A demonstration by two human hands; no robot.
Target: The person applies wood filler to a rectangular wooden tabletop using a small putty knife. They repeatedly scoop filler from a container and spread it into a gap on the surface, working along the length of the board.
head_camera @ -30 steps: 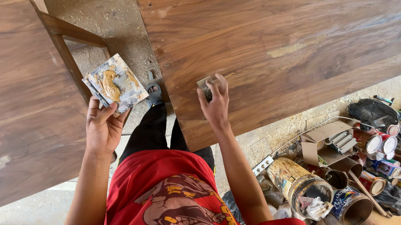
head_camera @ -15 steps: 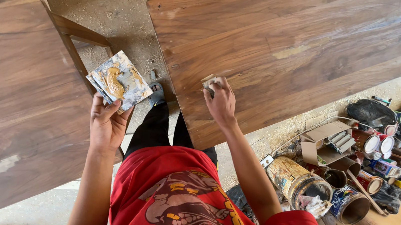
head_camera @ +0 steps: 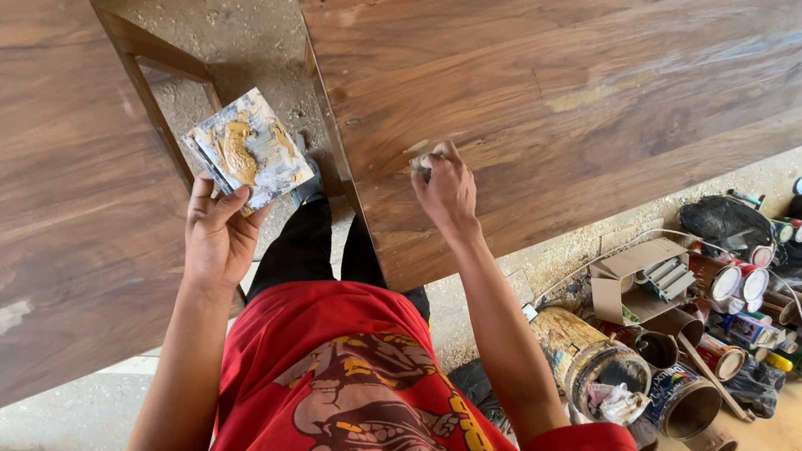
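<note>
Two hands, two jobs: my right hand (head_camera: 445, 188) is pinched shut on a small scraper (head_camera: 422, 165), its edge pressed flat to the dark wooden panel (head_camera: 587, 96) ahead of me, while my left hand (head_camera: 219, 230) is closed around the lower corner of a square board (head_camera: 249, 148) smeared with tan filler. From my chest, the scraper sits at about twelve o'clock and the board at about eleven, the two well apart with a gap of floor (head_camera: 245, 6) between them. From the scraper, the board lies at nine o'clock, so filler has to travel left to right; my right hand is plainly the nearer one to the panel, and it is already touching it. That panel's long axis runs from about eight o'clock up toward two o'clock, tilting away to my right, and the scraper rests near its lower left edge, just beside one pale filled spot; a second pale streak shows farther up toward one o'clock. I count one scraper, one board, and two large panels: the one being worked and a second panel (head_camera: 30, 213) at my nine o'clock, which carries a few pale patches of its own. A heap of tins (head_camera: 708, 361) lies on the ground at four o'clock, too jumbled for me to number exactly.
</note>
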